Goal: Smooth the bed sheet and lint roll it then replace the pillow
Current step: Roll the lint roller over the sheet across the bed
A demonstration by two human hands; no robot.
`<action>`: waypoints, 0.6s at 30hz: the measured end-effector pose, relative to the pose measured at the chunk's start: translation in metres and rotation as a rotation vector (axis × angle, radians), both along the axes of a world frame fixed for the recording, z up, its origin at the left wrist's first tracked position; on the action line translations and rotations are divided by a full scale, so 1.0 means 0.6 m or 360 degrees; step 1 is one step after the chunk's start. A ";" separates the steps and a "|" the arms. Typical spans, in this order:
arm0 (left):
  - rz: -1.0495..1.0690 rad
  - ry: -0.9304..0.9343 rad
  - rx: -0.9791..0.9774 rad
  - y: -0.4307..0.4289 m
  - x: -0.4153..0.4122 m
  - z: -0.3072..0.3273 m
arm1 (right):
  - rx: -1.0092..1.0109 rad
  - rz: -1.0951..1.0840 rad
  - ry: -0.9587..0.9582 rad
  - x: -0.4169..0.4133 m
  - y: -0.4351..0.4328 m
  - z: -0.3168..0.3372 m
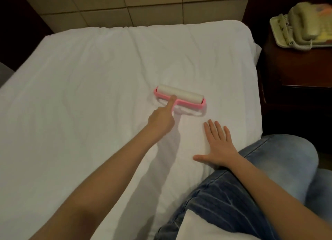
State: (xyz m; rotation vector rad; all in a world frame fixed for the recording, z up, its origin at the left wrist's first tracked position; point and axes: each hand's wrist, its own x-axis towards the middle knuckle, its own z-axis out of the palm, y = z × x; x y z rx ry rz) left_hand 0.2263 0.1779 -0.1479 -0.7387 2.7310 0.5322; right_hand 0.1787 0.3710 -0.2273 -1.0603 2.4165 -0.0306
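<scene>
The lint roller (179, 95) lies on the white bed sheet (89, 99), right of the bed's middle. Its long axis runs across the bed from left to right, with the right end dipping slightly toward the person. Its stem points back toward the person, so judging by that, the roller travels up and down the bed, square to the roll. The left hand (161, 122) comes at it from the near side and grips the handle, its index finger (171, 100) stretched forward onto the pink frame. The right hand (219, 146) rests flat on the sheet with fingers spread, nearer the person and just right of the roller, apart from it. The handle is almost wholly hidden under the left hand, and whether the roll's underside bears fully on the cloth cannot be told. A knee in jeans (269, 167) rests on the bed's right edge. A white cushiony shape (206, 227), perhaps the pillow, is cut off by the bottom edge. A telephone (301, 27) at far right is blurred
</scene>
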 end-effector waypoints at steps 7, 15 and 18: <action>0.0127 -0.0194 -0.0096 0.026 0.224 -0.016 | -0.0045 -0.0066 -0.0070 -0.004 -0.003 0.001; 0.0136 -0.0073 -0.0079 0.019 0.165 -0.021 | -0.0083 -0.0088 -0.0082 -0.002 0.000 0.006; 0.0125 0.0033 -0.0048 0.012 0.037 -0.017 | -0.0059 -0.0098 -0.0091 -0.001 0.008 0.004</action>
